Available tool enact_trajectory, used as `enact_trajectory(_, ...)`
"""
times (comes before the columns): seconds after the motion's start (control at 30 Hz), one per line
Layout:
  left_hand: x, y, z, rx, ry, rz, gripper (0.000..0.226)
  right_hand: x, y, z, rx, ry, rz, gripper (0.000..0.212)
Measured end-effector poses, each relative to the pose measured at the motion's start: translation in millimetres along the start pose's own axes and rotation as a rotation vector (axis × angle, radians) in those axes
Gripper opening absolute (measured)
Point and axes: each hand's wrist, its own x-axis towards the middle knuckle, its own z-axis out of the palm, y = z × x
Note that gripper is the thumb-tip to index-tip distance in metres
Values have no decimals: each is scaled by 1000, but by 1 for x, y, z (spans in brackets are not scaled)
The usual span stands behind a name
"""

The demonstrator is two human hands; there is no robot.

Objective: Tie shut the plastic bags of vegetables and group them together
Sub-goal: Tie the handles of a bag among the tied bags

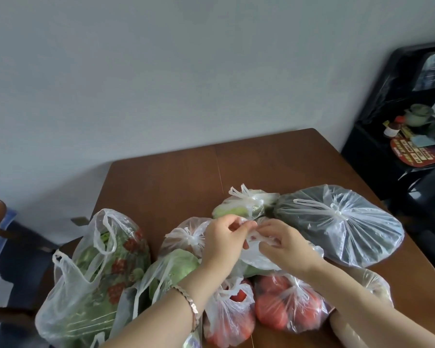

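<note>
in hand: my left fingers (230, 221) and right fingers (268, 227) pinch the handles of the middle bag (259, 258), centre of tabletop (261, 167), knot unfinished | done: dark-greens bag (349, 237), tomato bag (286, 306) knotted | left: cabbage bag (178, 266), big leafy bag (91, 292) untied; grouping pending

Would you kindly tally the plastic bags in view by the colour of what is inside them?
Red tomato bags: 2
Green vegetable bags: 4
Bags of unclear contents: 3, including the middle bag pinched by the left hand and right hand
Total: 9 bags
</note>
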Motion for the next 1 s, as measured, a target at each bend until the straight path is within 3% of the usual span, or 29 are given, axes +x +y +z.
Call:
enact_trajectory(0.07,4,-1,-2,-51,-52,-89,29,-1,-2,-4,41,-73,15,30)
enact_trajectory(0.27,5,-3,1,-210,-147,-318,24,-1,1,-4,540,-209,106,50)
enact_trajectory(0.47,4,-5,4,-322,-137,-510,27,1,4,13,387,270,107,22)
enact_trajectory(0.53,3,-5,3,-405,-139,-586,30,0,0,11,424,298,59,12)
enact_trajectory(0.6,6,-4,0,-548,-71,-631,30,-2,-7,6,538,279,57,48)
enact_trajectory(0.63,8,-6,0,-572,-8,-620,30,-2,-7,1,654,282,76,54)
enact_trajectory(0.73,13,-14,-2,-374,189,-486,31,-1,1,-11,1146,306,208,46)
enact_trajectory(0.8,16,-24,-7,-385,267,-526,29,-2,24,-19,1333,388,363,45)
enact_trajectory(1.0,22,-68,-27,-268,345,-700,26,-14,79,-22,1171,574,776,38)
